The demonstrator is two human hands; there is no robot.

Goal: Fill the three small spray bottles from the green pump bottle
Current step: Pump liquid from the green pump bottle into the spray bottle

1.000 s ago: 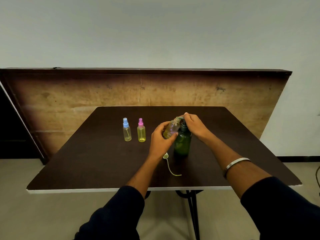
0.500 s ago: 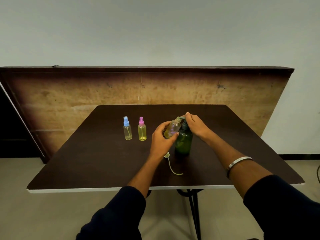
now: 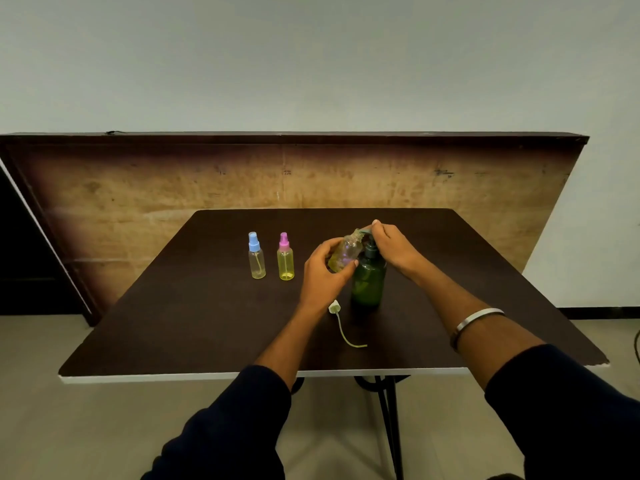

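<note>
The green pump bottle [image 3: 368, 282] stands upright in the middle of the dark table [image 3: 194, 320]. My right hand [image 3: 394, 249] lies over its pump head, fingers curled on the spout. My left hand [image 3: 323, 271] grips an uncapped small clear bottle [image 3: 346, 252], tilted with its mouth under the spout; a little yellow liquid sits in it. Its white spray cap with dip tube [image 3: 337, 315] lies on the table in front of the pump bottle. Two capped small bottles stand to the left: a blue-capped bottle [image 3: 256, 256] and a pink-capped bottle [image 3: 285, 258], both holding yellow liquid.
A large wooden board [image 3: 173, 195] leans against the wall behind the table. The table's white front edge [image 3: 207, 375] runs near my forearms, with a metal leg [image 3: 389, 420] below it and grey floor around.
Both hands and the tilted bottle stay at the pump spout; only the camera view has shifted slightly.
</note>
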